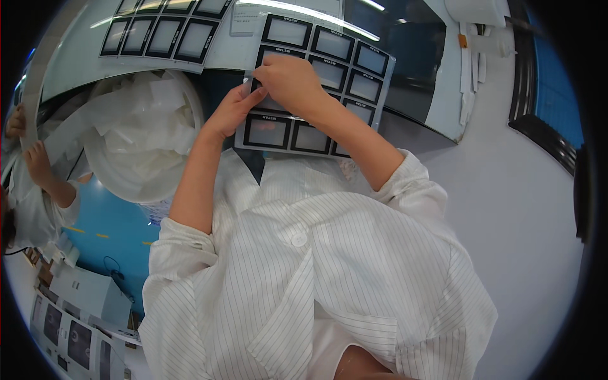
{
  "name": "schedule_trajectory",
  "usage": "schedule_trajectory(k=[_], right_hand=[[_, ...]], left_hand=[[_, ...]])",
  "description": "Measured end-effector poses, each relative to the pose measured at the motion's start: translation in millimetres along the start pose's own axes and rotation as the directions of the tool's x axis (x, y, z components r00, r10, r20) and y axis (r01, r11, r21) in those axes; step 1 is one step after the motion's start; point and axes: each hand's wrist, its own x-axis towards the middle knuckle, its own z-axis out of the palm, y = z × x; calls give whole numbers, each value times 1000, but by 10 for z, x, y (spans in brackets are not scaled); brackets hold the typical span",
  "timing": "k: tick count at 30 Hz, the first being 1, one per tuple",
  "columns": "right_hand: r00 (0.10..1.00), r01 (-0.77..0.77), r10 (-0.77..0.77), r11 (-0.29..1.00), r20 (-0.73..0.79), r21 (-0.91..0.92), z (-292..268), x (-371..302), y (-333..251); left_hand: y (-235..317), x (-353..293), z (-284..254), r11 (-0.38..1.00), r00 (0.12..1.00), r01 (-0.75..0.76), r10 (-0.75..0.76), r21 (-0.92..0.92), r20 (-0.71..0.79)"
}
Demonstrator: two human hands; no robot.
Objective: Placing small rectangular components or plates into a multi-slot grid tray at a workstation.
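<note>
A flat sheet of black-framed rectangular panels lies partly on the glossy table, its near edge reaching toward my body. My left hand is at the sheet's left edge, thumb laid across the frames and fingers closed. Just above it my right hand bends over the left-hand panels with its fingertips pinched together. The two hands nearly touch. Whatever lies between the fingers is hidden or too small to make out. A small whitish bit shows beside the left fingertips.
Another sheet of black-framed panels lies farther left on the table. Below it stands a round white bin full of crumpled translucent film. Another person's hand is at the far left table edge. White equipment stands lower left.
</note>
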Motion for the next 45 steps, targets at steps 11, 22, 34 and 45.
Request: schedule_trajectory(k=[11, 22, 34, 45], right_hand=[[996, -82, 81, 996, 33, 37, -135, -252, 147], [986, -164, 162, 986, 31, 43, -409, -714, 401], [959, -269, 269, 963, 88, -6, -638, -1108, 598], [928, -319, 343, 933, 148, -165, -847, -1604, 856]], left_hand=[[-42, 10, -29, 999, 999, -27, 26, 30, 33], [23, -34, -11, 998, 1000, 5, -5, 58, -5], [26, -25, -27, 997, 1000, 16, -16, 71, -3], [5, 14, -122, 992, 999, 44, -42, 116, -20]])
